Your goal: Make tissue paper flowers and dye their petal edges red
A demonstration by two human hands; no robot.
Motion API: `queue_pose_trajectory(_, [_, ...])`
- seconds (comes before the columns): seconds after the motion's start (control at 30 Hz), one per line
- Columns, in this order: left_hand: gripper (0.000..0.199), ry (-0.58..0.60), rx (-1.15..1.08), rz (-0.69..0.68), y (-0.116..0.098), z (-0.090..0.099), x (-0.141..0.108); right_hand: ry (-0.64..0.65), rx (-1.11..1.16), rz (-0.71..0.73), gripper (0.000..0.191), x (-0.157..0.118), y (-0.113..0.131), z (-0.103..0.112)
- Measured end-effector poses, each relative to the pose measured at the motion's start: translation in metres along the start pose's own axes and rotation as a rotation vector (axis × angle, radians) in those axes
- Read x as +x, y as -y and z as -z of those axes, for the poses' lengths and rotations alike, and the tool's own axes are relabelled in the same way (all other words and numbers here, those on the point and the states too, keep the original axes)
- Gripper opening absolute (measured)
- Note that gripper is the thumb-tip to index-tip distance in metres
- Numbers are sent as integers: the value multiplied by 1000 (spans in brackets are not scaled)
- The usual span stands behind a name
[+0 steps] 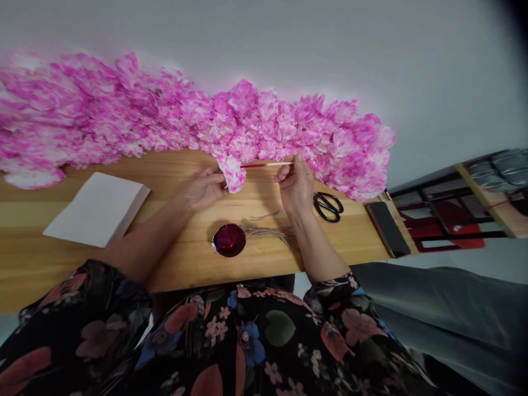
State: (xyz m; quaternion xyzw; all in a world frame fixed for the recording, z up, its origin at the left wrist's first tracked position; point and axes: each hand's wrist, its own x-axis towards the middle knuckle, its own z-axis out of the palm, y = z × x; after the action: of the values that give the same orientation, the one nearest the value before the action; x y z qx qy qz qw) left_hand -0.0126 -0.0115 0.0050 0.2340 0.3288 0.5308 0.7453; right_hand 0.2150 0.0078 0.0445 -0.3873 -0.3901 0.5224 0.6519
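At the centre of the frame, we find the left hand (pixel 206 187) pinching a pink-and-white flower (pixel 234 174) by its left side, while the right hand (pixel 297 184) grips a slim brush-like stick (pixel 266 164) whose red end points at the bloom. The tip is too small for us to tell whether it touches. We would judge that this calls for a soft pinch, so nothing creases, a light stroke, and sleeves held clear of the dark red cup (pixel 231 240) at lower centre. Thin stems (pixel 270 232) lie beside that cup. The wooden table (pixel 185 256) bears a white block (pixel 97 209) at left, black scissors (pixel 328 207) and a dark phone (pixel 383 228) at right. A bank of pink flowers (pixel 289 121) lines its far side, before a grey wall (pixel 289 44); a shelf (pixel 490 203) stands far right.
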Motion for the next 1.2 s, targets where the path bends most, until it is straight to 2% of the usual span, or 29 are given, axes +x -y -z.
queue_pose_trajectory(0.3, [24, 22, 23, -7, 0, 0, 0, 10, -95, -25, 47, -3, -2, -2])
queue_pose_trajectory(0.47, [24, 50, 5, -7, 2, 3, 1, -34, -110, -34, 49, -2, -3, -2])
queue_pose_trajectory(0.67, [23, 31, -40, 10, 3, 2, 1, 13, -47, 63, 48, -2, -2, 2])
queue_pose_trajectory(1.0, [24, 0, -34, 35, 0, -4, -4, 32, -205, 75, 49, -11, 3, -3])
queue_pose_trajectory(1.2, [25, 33, -20, 24, 1, -1, -3, 49, -199, 138, 46, -11, 2, -1])
